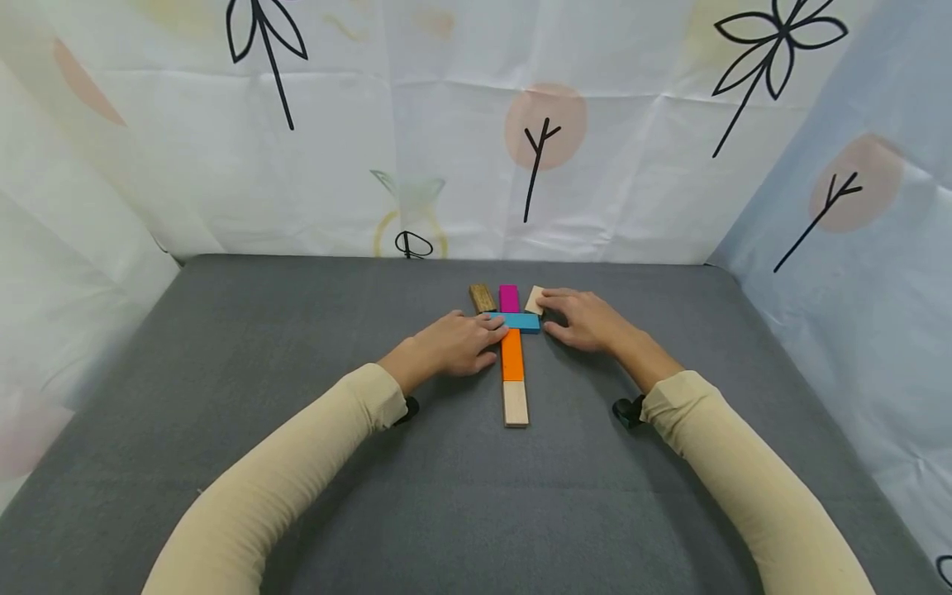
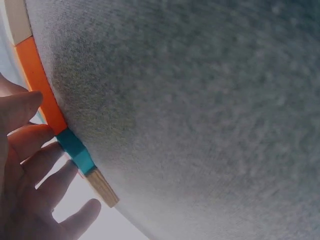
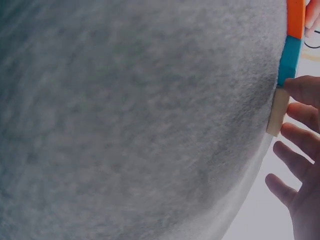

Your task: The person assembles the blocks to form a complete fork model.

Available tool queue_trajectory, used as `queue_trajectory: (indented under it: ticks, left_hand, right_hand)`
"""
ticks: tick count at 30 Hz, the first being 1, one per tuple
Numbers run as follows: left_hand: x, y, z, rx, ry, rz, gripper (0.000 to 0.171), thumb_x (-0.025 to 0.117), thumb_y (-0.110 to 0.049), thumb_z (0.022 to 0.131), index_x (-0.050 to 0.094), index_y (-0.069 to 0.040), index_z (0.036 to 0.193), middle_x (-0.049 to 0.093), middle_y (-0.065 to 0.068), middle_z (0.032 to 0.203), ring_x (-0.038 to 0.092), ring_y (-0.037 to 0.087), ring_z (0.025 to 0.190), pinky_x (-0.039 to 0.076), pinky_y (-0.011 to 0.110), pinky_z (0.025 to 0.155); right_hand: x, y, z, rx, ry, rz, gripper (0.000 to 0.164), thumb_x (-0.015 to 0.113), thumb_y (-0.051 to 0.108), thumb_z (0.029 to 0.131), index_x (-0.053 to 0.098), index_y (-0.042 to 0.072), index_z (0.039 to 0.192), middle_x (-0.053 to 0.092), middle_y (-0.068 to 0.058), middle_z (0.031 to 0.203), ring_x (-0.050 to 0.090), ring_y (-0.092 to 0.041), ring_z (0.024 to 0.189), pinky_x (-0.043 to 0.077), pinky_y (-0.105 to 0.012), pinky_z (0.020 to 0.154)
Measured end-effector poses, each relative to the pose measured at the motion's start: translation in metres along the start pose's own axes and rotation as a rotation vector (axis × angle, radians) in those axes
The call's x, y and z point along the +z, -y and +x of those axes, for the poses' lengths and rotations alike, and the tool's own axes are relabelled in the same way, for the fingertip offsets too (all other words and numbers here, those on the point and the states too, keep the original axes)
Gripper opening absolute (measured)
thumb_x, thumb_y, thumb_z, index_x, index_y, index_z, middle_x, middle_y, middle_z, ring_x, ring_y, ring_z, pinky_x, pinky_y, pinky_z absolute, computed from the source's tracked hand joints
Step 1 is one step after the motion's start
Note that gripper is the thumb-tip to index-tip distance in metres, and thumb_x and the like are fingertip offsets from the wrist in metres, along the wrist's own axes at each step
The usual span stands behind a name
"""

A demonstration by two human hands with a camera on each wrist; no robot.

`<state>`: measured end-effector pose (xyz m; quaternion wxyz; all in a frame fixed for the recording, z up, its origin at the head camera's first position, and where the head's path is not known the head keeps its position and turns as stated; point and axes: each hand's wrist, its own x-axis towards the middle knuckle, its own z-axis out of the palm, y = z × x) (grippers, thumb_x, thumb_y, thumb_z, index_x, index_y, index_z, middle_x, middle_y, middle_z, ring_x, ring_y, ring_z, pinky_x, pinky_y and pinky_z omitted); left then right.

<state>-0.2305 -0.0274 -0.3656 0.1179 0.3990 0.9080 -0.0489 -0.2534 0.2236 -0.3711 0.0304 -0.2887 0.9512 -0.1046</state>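
Observation:
A blue block (image 1: 524, 322) lies crosswise on the grey cloth. Beyond it stand three blocks side by side: a dark brown one (image 1: 482, 298), a magenta one (image 1: 509, 298) and a pale wooden one (image 1: 534, 300), the outer two slanting outward. On the near side an orange block (image 1: 512, 355) runs toward the person, end to end with a second pale block (image 1: 516, 404). My left hand (image 1: 457, 343) rests its extended fingertips on the blue block's left part. My right hand (image 1: 583, 321) touches the far pale block with its fingers, its thumb beside the blue block's right end.
Grey cloth (image 1: 312, 330) covers the table. White printed curtain (image 1: 476, 165) rises behind its far edge, and more curtain hangs along both sides. A dark wrist device (image 1: 629, 411) shows under the right cuff.

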Motion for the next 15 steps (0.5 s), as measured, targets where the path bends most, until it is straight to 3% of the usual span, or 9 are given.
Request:
queue_trajectory:
  ticks: [8, 15]
  left_hand:
    - [0.001, 0.005, -0.001, 0.002, -0.042, -0.094, 0.058, 0.047, -0.037, 0.106, 0.032, -0.014, 0.157, 0.028, 0.007, 0.162, 0.035, 0.023, 0.145, 0.030, 0.051, 0.115]
    - [-0.002, 0.033, -0.017, -0.048, -0.178, -0.205, 0.059, 0.055, -0.033, 0.103, 0.037, -0.011, 0.155, 0.031, 0.013, 0.160, 0.039, 0.030, 0.142, 0.031, 0.055, 0.114]
  right_hand:
    - [-0.002, -0.006, -0.002, 0.022, -0.036, -0.009, 0.060, 0.062, 0.024, 0.099, 0.042, 0.000, 0.150, 0.042, -0.024, 0.151, 0.046, -0.043, 0.133, 0.031, -0.062, 0.109]
    - [-0.015, -0.019, -0.011, 0.108, 0.002, 0.017, 0.065, 0.059, 0.031, 0.101, 0.034, 0.002, 0.154, 0.036, -0.024, 0.154, 0.038, -0.043, 0.139, 0.027, -0.061, 0.112]
